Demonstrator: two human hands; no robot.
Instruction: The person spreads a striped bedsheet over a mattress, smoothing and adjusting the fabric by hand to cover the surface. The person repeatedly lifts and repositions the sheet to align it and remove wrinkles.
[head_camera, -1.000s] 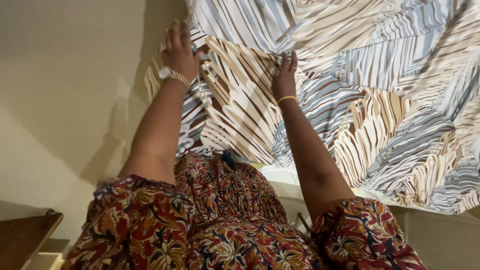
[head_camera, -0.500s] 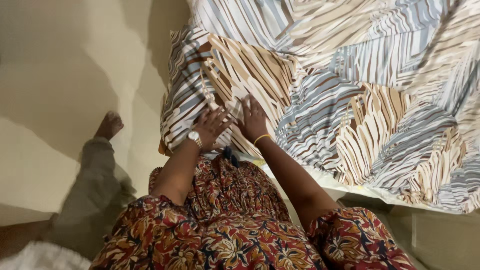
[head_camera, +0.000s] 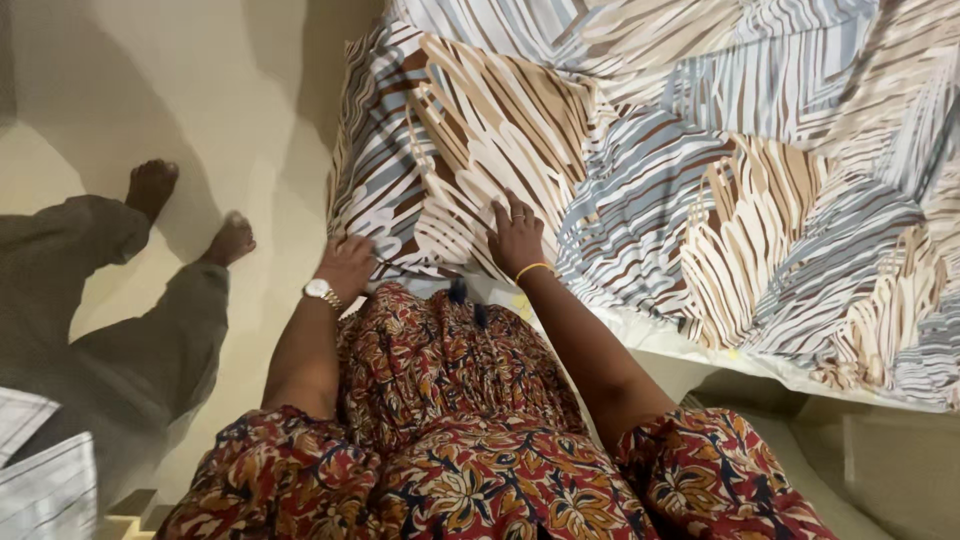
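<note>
In the head view, a pillow (head_camera: 470, 150) in a striped leaf-print cover of brown, tan, blue-grey and white is seen lying at the near left corner of the bed (head_camera: 650, 340), on a bedsheet (head_camera: 760, 180) of the same print. The pillow's near edge is met by both hands.

The left hand (head_camera: 347, 265), on which a wristwatch (head_camera: 321, 291) is worn, is curled at the pillow's near left corner, where the cover hangs over the bed's edge. Its fingers are bent inward against the fabric, yet whether the cloth is actually pinched between them cannot be told, since the fingertips are hidden. The hold at a corner reads as a way of keeping the cover taut.

The right hand (head_camera: 517, 238), with a ring and a yellow bangle (head_camera: 532, 270) at the wrist, is laid open and flat on the pillow near its lower edge, fingers spread. Nothing is gripped; the palm seems to be pressed down so that the fabric is smoothed or the pillow is kept from sliding.

A red floral dress (head_camera: 450, 440) is worn by the person, and it fills the bottom of the picture. At the left, on the pale floor (head_camera: 270, 120), the bare feet (head_camera: 190, 215) and grey trouser legs of another person are seen, well apart from the bed.
</note>
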